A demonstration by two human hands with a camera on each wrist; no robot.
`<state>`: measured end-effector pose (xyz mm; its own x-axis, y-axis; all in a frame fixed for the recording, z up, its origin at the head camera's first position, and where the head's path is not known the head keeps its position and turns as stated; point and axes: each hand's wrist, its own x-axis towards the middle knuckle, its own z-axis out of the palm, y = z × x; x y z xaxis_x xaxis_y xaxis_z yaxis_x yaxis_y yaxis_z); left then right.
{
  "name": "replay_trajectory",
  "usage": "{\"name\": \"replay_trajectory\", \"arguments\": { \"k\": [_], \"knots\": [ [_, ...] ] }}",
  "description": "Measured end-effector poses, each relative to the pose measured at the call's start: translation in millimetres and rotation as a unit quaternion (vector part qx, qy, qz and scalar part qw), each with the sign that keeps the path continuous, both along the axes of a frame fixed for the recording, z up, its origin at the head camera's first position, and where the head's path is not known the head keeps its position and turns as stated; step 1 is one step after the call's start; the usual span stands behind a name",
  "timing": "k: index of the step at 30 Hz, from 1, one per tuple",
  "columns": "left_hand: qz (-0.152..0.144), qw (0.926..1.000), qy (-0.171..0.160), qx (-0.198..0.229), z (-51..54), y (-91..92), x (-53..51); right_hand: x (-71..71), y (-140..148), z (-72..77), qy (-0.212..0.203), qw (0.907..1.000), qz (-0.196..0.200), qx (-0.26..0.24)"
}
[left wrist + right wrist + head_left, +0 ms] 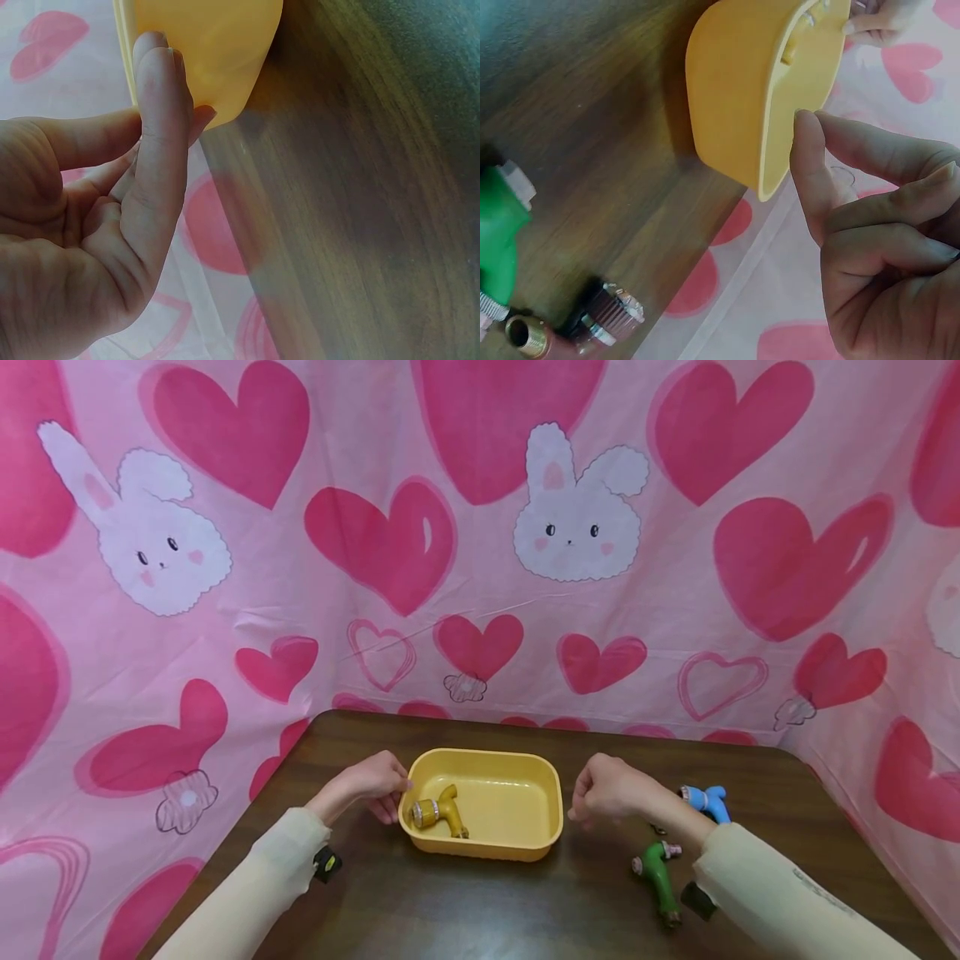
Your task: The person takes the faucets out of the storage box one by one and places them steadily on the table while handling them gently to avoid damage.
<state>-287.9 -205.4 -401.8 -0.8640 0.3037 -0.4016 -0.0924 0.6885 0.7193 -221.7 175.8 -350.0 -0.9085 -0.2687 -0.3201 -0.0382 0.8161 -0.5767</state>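
A yellow plastic basin sits on the dark wooden table, with a yellow toy-like faucet lying in its left end. My left hand pinches the basin's left rim, its thumb over the edge; the left wrist view shows the fingers against the outer wall. Just off the basin's right end hovers my right hand, fingers curled. In the right wrist view its thumb and index fingertips meet, with nothing visible between them.
Right of the basin lie a green faucet and a blue faucet, the latter partly behind the right forearm. A dark reddish faucet shows at the right wrist view's lower edge. A pink heart-patterned cloth hangs behind the table.
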Motion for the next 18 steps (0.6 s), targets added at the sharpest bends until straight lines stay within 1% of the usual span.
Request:
{"name": "replay_trajectory", "arguments": {
  "k": [6, 9, 18],
  "knots": [
    [-0.002, 1.0000, -0.004, -0.002, 2.0, -0.2, -0.3, -6.1, -9, 0.3, 0.002, 1.0000, 0.000, 0.008],
    [-0.003, 1.0000, -0.003, -0.002, 2.2, -0.3, -0.4, -9.2, -11, -0.4, 0.008, 0.9999, 0.001, 0.014],
    [-0.001, 1.0000, -0.001, -0.007, 2.6, 0.2, -0.4, -17.9, -20, -1.5, 0.007, 0.9998, 0.008, 0.015]
  ]
}}
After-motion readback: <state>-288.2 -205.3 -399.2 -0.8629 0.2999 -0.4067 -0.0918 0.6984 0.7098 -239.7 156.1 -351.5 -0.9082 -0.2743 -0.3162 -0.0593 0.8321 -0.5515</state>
